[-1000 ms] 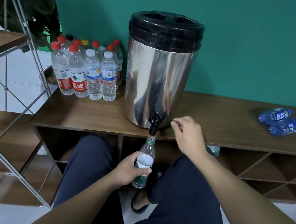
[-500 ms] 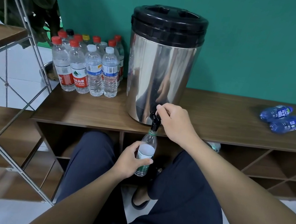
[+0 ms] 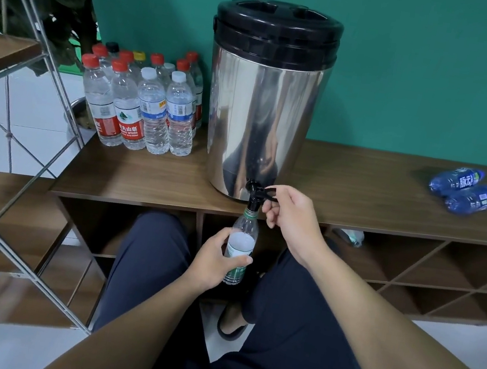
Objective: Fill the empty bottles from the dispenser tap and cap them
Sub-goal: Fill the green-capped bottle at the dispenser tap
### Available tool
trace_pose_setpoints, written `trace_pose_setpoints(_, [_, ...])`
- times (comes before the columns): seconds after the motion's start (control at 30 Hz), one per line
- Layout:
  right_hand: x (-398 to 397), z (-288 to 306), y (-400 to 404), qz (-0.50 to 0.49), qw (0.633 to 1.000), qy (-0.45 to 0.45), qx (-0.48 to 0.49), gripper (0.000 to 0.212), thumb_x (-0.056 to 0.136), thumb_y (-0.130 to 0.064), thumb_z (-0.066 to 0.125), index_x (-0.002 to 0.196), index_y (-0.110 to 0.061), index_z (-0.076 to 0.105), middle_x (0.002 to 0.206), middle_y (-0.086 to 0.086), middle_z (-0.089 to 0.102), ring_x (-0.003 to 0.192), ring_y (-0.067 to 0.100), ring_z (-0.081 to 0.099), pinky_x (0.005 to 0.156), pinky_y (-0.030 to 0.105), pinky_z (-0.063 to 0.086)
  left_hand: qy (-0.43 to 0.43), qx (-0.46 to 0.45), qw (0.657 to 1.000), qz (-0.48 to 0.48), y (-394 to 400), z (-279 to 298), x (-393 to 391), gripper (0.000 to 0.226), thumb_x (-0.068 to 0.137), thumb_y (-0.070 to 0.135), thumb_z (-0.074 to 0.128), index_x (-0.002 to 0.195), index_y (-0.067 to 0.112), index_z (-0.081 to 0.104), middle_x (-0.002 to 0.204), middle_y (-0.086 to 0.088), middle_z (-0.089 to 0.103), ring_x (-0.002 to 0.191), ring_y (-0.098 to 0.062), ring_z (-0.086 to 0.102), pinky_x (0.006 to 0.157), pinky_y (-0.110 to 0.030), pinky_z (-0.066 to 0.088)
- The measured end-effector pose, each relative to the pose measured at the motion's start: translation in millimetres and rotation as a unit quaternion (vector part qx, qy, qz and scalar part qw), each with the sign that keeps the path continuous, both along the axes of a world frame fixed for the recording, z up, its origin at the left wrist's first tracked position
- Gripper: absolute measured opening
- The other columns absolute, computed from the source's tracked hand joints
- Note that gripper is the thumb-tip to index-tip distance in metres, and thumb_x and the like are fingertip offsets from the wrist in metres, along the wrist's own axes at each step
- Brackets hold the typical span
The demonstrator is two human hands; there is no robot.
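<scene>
The left hand (image 3: 211,261) holds the bottle (image 3: 240,247) under the tap (image 3: 254,197) at 12 o'clock, right fingers (image 3: 273,211) pinch the lever; keep the mouth right below.

Single head-worn wide-angle view, looking forward and down from a seated person's eye level, close over the lap, facing the dispenser (image 3: 265,102) on a wooden shelf (image 3: 360,195) against a green wall (image 3: 427,69), edges bowed by the lens
</scene>
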State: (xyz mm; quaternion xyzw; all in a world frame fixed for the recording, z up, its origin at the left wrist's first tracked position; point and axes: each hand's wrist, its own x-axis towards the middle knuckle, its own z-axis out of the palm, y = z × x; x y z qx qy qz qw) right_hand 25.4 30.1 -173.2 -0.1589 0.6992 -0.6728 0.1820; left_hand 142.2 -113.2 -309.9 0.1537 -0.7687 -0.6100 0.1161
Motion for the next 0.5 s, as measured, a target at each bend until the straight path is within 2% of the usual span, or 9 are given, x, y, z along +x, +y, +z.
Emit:
trace_pose_setpoints(0.1, [3.9,-19.0,2.4,-0.011,1.0,0.005,-0.002,0.042,0.117,-0.041,0.053,0.11,-0.005,0.074,0.086,0.01,0.071,0.073,0.022,0.059,0.065,0.036,0.051,0.002,0.002,1.0,0.0,0.2,-0.2,1.1,0.055,0.082,0.027,0.097,0.13,0.033,0.07,0.123,0.012,0.076,0.117,-0.01,0.072,0.113,-0.043,0.056])
trace_pose_setpoints(0.17, [8.7,-30.5,4.1,-0.017,1.0,0.012,0.001,0.047,0.114,-0.047,0.059,0.108,-0.003,0.075,0.091,0.007,0.073,0.079,0.017,0.063,0.073,0.037,0.054,0.008,0.003,1.0,0.001,0.2,0.9,1.0,0.056,0.082,0.029,0.097,0.131,0.033,0.07,0.123,0.011,0.077,0.117,-0.011,0.072,0.113,-0.046,0.056])
trace_pose_setpoints(0.3, [18.1,-51.9,11.2,0.021,0.998,0.047,0.04,0.03,0.109,-0.048,0.068,0.105,-0.021,0.079,0.097,-0.004,0.077,0.086,0.008,0.066,0.087,0.035,0.058,0.015,0.011,1.0,0.001,0.7,3.1,1.6,0.056,0.083,0.028,0.097,0.131,0.031,0.07,0.124,0.009,0.077,0.117,-0.014,0.074,0.111,-0.049,0.057])
trace_pose_setpoints(0.4, [22.9,-74.2,12.5,0.026,0.995,0.071,0.058,0.014,0.105,-0.039,0.077,0.108,-0.026,0.08,0.108,-0.006,0.082,0.105,0.009,0.075,0.104,0.039,0.06,0.02,0.023,1.0,0.001,1.9,4.0,2.1,0.055,0.085,0.026,0.097,0.133,0.029,0.07,0.124,0.007,0.078,0.118,-0.015,0.074,0.11,-0.049,0.058])
trace_pose_setpoints(0.43, [24.8,-82.1,12.3,0.032,0.995,0.068,0.062,0.014,0.103,-0.036,0.08,0.112,-0.025,0.079,0.112,-0.007,0.082,0.11,0.009,0.075,0.107,0.039,0.059,0.021,0.027,0.999,0.001,2.7,4.3,2.3,0.054,0.085,0.025,0.096,0.132,0.029,0.07,0.124,0.006,0.078,0.118,-0.016,0.075,0.11,-0.049,0.058])
trace_pose_setpoints(0.5, [28.6,-94.4,11.5,0.052,0.995,0.05,0.068,0.027,0.098,-0.032,0.086,0.123,-0.026,0.075,0.12,-0.009,0.08,0.117,0.006,0.074,0.11,0.038,0.059,0.026,0.03,0.999,0.001,3.8,4.6,2.4,0.051,0.087,0.023,0.096,0.132,0.028,0.071,0.125,0.005,0.078,0.118,-0.017,0.075,0.109,-0.047,0.059])
